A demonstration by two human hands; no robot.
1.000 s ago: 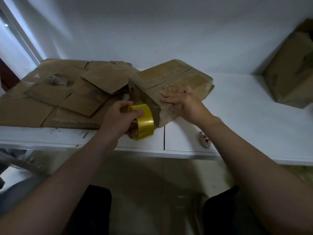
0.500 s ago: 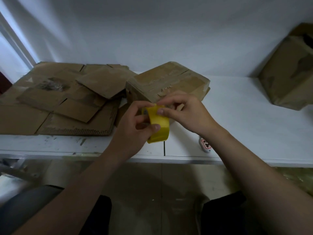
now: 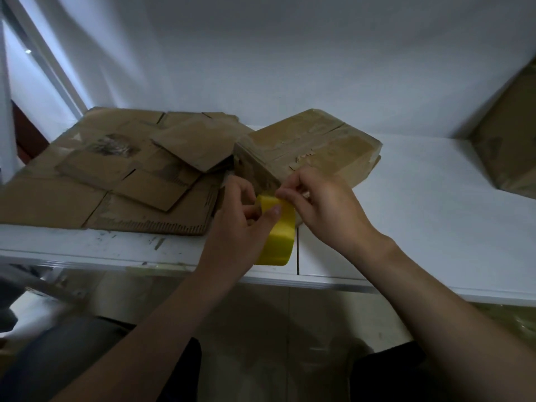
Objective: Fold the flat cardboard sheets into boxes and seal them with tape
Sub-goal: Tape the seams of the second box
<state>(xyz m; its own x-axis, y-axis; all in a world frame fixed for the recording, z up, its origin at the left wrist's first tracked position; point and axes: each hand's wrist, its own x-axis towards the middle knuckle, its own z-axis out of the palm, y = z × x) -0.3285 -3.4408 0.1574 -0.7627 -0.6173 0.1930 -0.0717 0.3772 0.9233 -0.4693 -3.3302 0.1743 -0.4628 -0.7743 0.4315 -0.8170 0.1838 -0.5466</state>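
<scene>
Yellow tape roll point(image 3: 280, 233) looked light and stiff, slick on its face, so I'd guess the rim was the spot to hold. The left hand point(image 3: 242, 227) had its grip wrapped round it over the bench point(image 3: 420, 227) edge. The right hand point(image 3: 324, 210) had its grip pinching the roll's top, with the folded box point(image 3: 313, 146) just behind at 12 o'clock and the flat sheets point(image 3: 116, 175) at 10.

- The flat cardboard sheets point(image 3: 116, 175) cover the left part of the bench point(image 3: 435, 216), back to the wall point(image 3: 290, 68).
- The folded box point(image 3: 319, 146) stands just behind my left hand point(image 3: 240, 224) and right hand point(image 3: 327, 207), barring the way ahead; the tape roll point(image 3: 280, 239) fills the gap between them.
- Bare bench lies right of that box, up to a big carton point(image 3: 510, 140) at the far right.
</scene>
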